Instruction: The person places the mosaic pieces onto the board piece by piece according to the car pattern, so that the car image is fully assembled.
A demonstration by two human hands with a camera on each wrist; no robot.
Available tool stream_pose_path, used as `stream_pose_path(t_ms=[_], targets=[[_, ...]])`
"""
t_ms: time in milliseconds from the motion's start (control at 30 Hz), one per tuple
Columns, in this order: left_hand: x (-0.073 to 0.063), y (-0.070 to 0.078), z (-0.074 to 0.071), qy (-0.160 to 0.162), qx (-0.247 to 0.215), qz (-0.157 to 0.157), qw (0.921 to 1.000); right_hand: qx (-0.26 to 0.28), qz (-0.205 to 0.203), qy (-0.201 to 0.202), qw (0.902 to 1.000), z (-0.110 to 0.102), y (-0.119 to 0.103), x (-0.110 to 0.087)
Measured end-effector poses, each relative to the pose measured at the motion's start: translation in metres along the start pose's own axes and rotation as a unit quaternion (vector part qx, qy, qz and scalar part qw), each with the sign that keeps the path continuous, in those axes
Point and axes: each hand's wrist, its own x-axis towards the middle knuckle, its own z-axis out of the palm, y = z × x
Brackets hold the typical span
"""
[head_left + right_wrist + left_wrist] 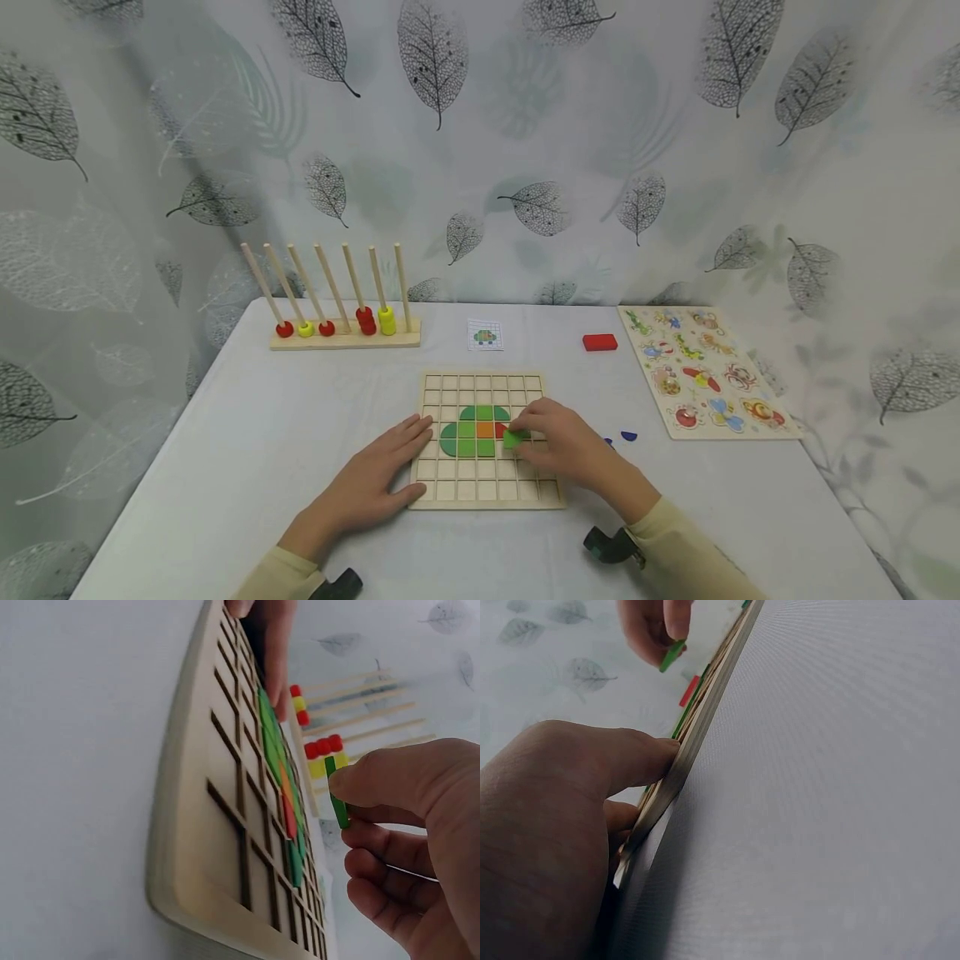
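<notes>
A wooden grid board (453, 493) lies on the table, its cells partly filled with green square tiles (467, 447), darker green rounded pieces (447, 439), an orange tile (485, 429) and a red piece (500, 430). My left hand (382, 471) rests at the board's left edge with fingers extended, the thumb touching the near left rim. Between thumb and fingertips, my right hand (558, 442) pinches a light green square tile (337, 793). In the right wrist view this tile is tilted on edge, held above the board's right part.
Behind the board stand a peg abacus (345, 340) with red and yellow beads, a small pattern card (485, 336) and a red block (600, 342). At right lies an animal picture puzzle (708, 375). A small blue piece (628, 436) sits beyond my right wrist.
</notes>
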Motion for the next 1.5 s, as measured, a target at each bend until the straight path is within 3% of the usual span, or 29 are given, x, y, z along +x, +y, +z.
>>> stream_pose_path(t_ms=[333, 633, 1033, 1267, 1500], targets=[[0.0, 0.0, 0.0, -0.002, -0.008, 0.001, 1.0, -0.03, -0.049, 0.002, 0.9983, 0.016, 0.002, 0.003], [0.001, 0.0, -0.001, -0.002, -0.005, 0.003, 1.0, -0.044, -0.04, -0.006, 0.9982, 0.019, 0.003, 0.003], [0.0, 0.001, -0.001, -0.003, -0.005, 0.001, 1.0, -0.052, -0.07, 0.002, 0.9962, 0.023, 0.004, 0.006], [-0.001, -0.001, 0.001, 0.0, 0.0, 0.001, 1.0, -0.048, -0.052, 0.002, 0.9974, 0.017, 0.001, 0.004], [0.001, 0.003, -0.004, -0.004, -0.004, -0.002, 1.0, -0.045, -0.034, 0.031, 0.9979, 0.0, 0.004, -0.002]])
